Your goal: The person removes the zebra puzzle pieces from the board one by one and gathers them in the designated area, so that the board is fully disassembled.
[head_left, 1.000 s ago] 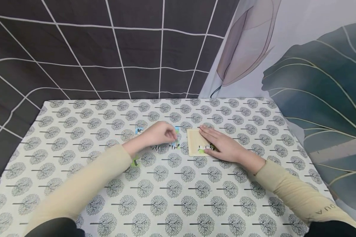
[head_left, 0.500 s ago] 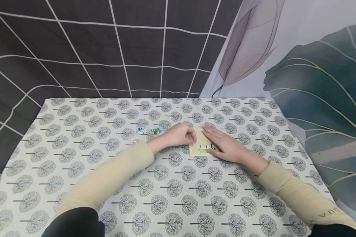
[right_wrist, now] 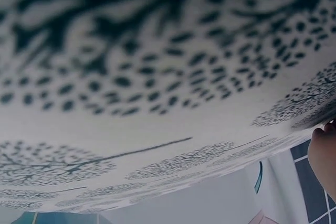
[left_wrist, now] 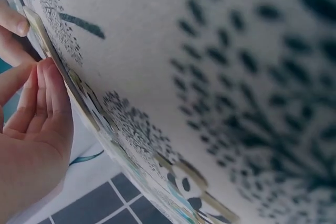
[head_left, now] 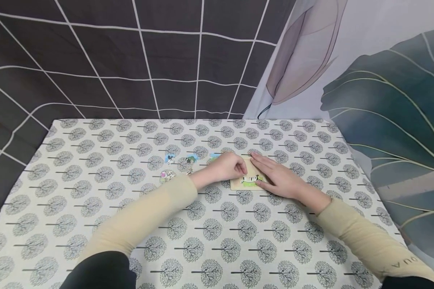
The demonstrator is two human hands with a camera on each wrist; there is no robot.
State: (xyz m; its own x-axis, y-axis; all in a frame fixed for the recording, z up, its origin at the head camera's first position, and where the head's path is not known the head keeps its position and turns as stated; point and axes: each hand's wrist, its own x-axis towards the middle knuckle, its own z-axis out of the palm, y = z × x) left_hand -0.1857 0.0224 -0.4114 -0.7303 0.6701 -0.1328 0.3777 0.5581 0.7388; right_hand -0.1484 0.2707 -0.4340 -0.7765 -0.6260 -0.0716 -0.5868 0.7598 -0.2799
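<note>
A shallow wooden puzzle board (head_left: 237,185) lies on the patterned cloth, with a black-and-white animal piece on green (head_left: 250,180) at its lower part. My left hand (head_left: 228,166) is over the board's left side, thumb and fingertips drawn together. In the left wrist view, the fingertips (left_wrist: 50,65) meet the thumb close against the board's face; whether a piece is between them is hidden. My right hand (head_left: 279,177) rests flat over the board's right side, thumb near the animal piece. The right wrist view catches only part of that hand (right_wrist: 323,156) at its right edge.
Loose picture puzzle pieces lie left of the board: a blue piece with a cow-like figure (head_left: 170,159), a blue-green piece (head_left: 192,157), a pink-and-white piece (head_left: 167,175) and a blue piece (head_left: 214,155). The left forearm (head_left: 144,212) crosses the cloth close to them.
My left hand has moved right from above the loose pieces onto the board, its fingertips staying together. My right hand has stayed on the board with hardly any shift.
</note>
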